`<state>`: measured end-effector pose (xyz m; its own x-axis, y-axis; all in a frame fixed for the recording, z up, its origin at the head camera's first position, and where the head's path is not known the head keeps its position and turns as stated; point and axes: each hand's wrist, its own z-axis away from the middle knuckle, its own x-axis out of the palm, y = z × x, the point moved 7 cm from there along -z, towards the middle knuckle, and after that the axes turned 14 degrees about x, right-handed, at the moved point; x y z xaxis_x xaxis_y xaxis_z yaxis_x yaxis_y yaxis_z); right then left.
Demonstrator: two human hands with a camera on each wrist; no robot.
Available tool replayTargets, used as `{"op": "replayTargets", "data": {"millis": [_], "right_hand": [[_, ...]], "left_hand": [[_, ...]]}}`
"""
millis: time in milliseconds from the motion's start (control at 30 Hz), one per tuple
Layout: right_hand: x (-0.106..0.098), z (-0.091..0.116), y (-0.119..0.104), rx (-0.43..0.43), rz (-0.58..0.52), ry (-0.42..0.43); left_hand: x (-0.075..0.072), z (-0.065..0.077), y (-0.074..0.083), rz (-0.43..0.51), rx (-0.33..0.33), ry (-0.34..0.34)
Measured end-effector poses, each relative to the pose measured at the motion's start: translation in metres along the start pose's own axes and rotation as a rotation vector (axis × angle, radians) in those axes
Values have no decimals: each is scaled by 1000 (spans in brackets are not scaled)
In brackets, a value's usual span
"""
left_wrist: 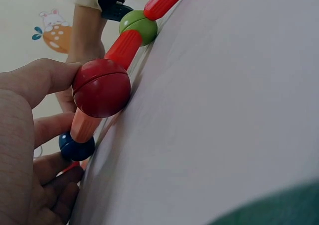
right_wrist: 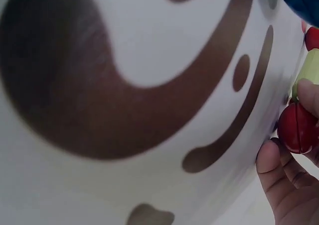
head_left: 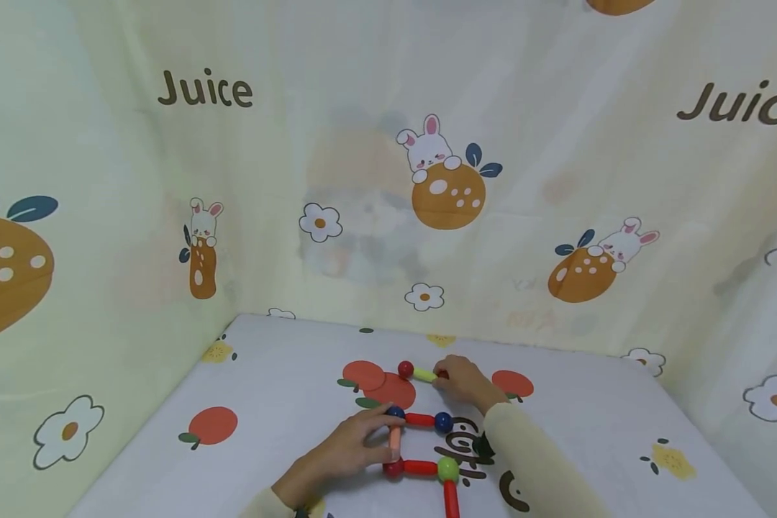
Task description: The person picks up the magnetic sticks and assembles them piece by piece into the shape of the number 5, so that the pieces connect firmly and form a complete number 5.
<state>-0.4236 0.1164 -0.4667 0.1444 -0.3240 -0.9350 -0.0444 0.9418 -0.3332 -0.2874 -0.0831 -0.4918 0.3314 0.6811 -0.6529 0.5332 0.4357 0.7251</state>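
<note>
A toy frame of balls and rods lies on the table. It has an orange rod [head_left: 395, 440] between a blue ball [head_left: 396, 414] and a red ball [left_wrist: 101, 88], and red rods [head_left: 421, 468] running to a second blue ball [head_left: 443, 422] and a green ball [head_left: 448, 469]. My left hand [head_left: 352, 444] holds the frame along the orange rod, thumb against the red ball and fingers near the blue one. Farther back, my right hand [head_left: 464, 383] grips a red ball [right_wrist: 297, 128] on one end of a yellow-green rod [head_left: 424, 375]. Another red ball [head_left: 405, 370] caps its other end.
A white tablecloth [head_left: 285, 381] printed with fruit and brown lettering covers the table. Behind it hangs a pale curtain [head_left: 362, 180] with rabbit prints. One more red rod [head_left: 451, 498] extends from the green ball toward the near edge of the view.
</note>
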Motion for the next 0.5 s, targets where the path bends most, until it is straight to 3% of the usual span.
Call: {"op": "replayTargets", "data": {"millis": [500], "right_hand": [[-5, 11, 2, -26, -27, 5]], "left_hand": [[2, 2, -1, -16, 0, -9]]}}
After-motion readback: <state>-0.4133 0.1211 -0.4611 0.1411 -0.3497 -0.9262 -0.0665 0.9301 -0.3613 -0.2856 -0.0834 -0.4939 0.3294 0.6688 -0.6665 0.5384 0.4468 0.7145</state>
